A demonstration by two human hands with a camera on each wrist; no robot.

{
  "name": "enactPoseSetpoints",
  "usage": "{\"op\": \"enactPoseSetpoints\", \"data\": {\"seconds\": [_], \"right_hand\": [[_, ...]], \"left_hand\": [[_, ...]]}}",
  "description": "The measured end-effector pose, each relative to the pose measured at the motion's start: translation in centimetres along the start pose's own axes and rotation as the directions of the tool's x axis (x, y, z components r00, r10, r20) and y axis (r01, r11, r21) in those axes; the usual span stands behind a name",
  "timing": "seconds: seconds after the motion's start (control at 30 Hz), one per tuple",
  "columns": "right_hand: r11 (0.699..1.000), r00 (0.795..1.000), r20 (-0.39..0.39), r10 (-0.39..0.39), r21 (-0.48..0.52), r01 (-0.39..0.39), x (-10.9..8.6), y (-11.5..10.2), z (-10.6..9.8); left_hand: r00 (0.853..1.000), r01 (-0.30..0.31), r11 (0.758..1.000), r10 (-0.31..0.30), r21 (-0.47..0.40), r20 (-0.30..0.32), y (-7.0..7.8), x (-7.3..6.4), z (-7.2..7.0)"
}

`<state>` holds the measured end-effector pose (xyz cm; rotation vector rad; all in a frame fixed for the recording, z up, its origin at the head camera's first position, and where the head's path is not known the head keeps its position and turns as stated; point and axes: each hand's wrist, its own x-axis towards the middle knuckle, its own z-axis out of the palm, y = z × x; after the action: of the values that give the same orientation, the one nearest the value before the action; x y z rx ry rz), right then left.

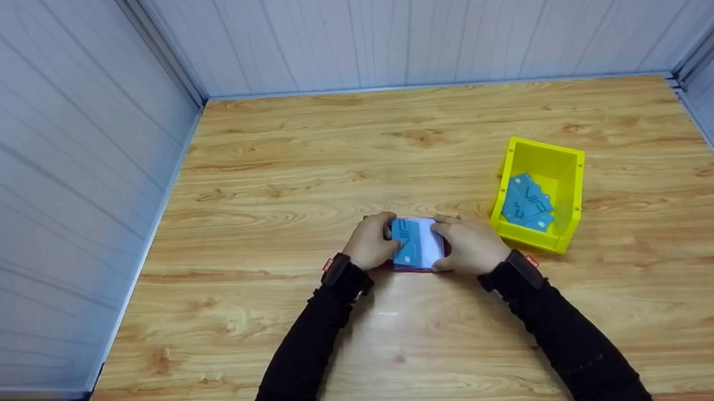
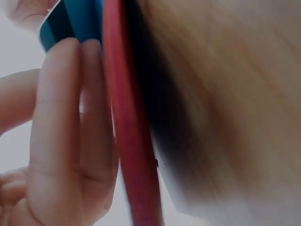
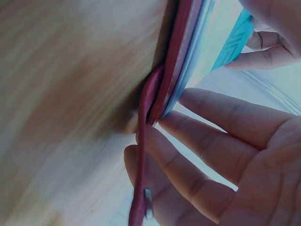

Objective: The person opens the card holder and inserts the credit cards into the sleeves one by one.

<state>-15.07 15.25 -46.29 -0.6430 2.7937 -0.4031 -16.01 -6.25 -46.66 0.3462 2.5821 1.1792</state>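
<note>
A red card holder (image 3: 174, 70) with layered clear sleeves lies open in front of me, its pale page (image 1: 431, 245) facing up. On its left part is a blue card (image 1: 405, 242) with large dark lettering. My left hand (image 1: 372, 241) pinches this card, thumb on its face and fingers at its far edge. In the left wrist view, the holder's red edge (image 2: 127, 113) runs beside the fingers. My right hand (image 1: 474, 243) holds the holder's right side, thumb near and fingers far. By those fingers, a red strap (image 3: 141, 155) with a metal snap hangs off the cover.
To the right, a yellow bin (image 1: 568, 205) holds several blue cards (image 1: 525, 204) fanned over each other. The wood-grain table (image 1: 283, 186) is bounded by pale panels (image 1: 348, 36) at the back and sides.
</note>
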Motion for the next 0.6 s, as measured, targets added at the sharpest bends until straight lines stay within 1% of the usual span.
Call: {"op": "enactPoseSetpoints", "data": {"seconds": [0.13,0.3,0.5,0.6], "right_hand": [[1.000,1.000,-0.008,-0.003,-0.011,0.002,0.02,-0.02,0.07],[1.000,1.000,-0.022,-0.008,-0.015,0.008,0.10,-0.02,0.15],[1.000,0.999,-0.030,-0.015,-0.007,0.015,0.08,0.01,0.21],[1.000,0.999,-0.032,-0.014,-0.004,0.014,0.09,0.02,0.24]], "left_hand": [[1.000,-0.006,1.000,0.006,0.016,-0.023,0.02,0.15,0.25],[0.999,0.000,0.999,0.001,0.044,-0.032,0.25,0.12,0.57],[1.000,-0.009,0.998,0.011,0.062,-0.030,0.66,-0.06,0.83],[1.000,-0.010,0.999,0.011,0.052,-0.008,0.92,-0.19,0.90]]}}
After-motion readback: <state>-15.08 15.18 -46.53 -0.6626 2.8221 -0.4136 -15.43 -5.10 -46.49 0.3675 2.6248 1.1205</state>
